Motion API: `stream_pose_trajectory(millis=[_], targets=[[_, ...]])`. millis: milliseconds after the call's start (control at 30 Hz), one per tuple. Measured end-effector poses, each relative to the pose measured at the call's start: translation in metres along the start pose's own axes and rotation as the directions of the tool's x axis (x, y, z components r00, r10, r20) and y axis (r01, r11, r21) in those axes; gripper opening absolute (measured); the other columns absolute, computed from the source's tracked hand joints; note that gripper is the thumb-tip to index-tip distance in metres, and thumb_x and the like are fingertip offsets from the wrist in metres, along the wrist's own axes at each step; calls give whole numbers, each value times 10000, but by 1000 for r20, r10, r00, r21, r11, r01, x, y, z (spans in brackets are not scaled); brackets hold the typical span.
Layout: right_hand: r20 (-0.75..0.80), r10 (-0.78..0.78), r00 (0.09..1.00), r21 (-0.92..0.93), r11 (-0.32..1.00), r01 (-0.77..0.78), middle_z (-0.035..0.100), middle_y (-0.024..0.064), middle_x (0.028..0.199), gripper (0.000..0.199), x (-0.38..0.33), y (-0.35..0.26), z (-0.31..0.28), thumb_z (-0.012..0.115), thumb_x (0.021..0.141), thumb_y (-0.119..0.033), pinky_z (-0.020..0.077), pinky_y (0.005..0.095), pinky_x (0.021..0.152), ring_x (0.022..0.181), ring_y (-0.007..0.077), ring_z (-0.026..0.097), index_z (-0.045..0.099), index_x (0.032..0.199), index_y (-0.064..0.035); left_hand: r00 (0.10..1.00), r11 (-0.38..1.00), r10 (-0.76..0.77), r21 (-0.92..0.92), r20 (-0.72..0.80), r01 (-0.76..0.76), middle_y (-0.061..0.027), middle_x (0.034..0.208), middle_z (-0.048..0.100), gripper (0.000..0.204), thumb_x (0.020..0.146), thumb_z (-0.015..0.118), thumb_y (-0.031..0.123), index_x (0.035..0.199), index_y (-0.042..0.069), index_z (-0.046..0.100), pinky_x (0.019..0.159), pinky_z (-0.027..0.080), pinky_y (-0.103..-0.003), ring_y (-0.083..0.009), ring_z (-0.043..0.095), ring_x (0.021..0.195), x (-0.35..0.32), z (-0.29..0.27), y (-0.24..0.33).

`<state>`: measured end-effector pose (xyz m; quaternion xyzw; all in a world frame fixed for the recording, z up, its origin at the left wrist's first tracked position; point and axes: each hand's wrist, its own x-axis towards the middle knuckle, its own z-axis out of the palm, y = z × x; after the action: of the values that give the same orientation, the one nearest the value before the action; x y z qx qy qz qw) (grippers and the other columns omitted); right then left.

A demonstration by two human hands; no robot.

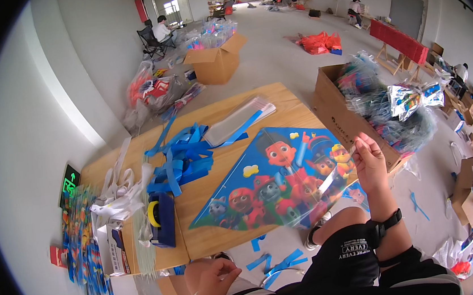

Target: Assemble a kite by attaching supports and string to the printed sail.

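Note:
A blue kite (252,187) printed with cartoon figures lies across the right part of the wooden table (206,247), its lower edge overhanging the front. Glossy clear plastic, which looks like a bag (326,183), shows over its right side. My right hand (371,160) is raised beside that side, thumb and fingers pinched on the edge of the clear plastic. Over my lap, below the table's front edge, my left hand (218,283) has its fingers curled together, with nothing visible in them. Behind the kite rests a stack of clear plastic bags (229,126).
Blue ribbon strips (183,158) are heaped left of the kite. A blue tape dispenser (164,225) stands near the front edge, beside white strips (119,196). An open carton (332,101) of wrapped goods adjoins the table's right side. Another carton (214,64) stands behind. Several people sit farther back.

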<state>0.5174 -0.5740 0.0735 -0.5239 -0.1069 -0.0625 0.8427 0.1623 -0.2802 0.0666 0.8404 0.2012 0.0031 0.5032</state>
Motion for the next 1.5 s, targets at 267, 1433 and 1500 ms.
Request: stream_pose_trajectory(millis=[267, 1433, 1500], targets=[[36, 27, 999, -133, 991, -22, 721, 8, 1054, 178, 23, 23, -10, 660, 989, -53, 464, 215, 751, 937, 58, 635, 614, 1157, -90, 975, 979, -53, -204, -214, 9, -41, 896, 673, 119, 907, 749, 47, 977, 8, 661, 761, 527, -252, -116, 647, 832, 22, 1, -27], [260, 248, 933, -501, 861, -89, 732, 104, 1062, 329, 122, 362, 167, 720, 914, -53, 518, 249, 866, 969, 136, 681, 621, 1219, 20, 647, 974, -201, -78, -736, 214, -131, 853, 640, 342, 940, 665, 89, 1263, 88, 551, 727, 495, -432, -331, 632, 804, 171, -19, -192], [306, 233, 923, -517, 855, -44, 730, 101, 1065, 343, 122, 370, 166, 735, 911, -61, 521, 249, 850, 961, 130, 679, 624, 1228, 7, 634, 978, -64, 78, -770, 193, -112, 818, 595, 363, 925, 672, 47, 1264, 79, 546, 719, 484, -413, -290, 598, 771, 171, -17, -197]])
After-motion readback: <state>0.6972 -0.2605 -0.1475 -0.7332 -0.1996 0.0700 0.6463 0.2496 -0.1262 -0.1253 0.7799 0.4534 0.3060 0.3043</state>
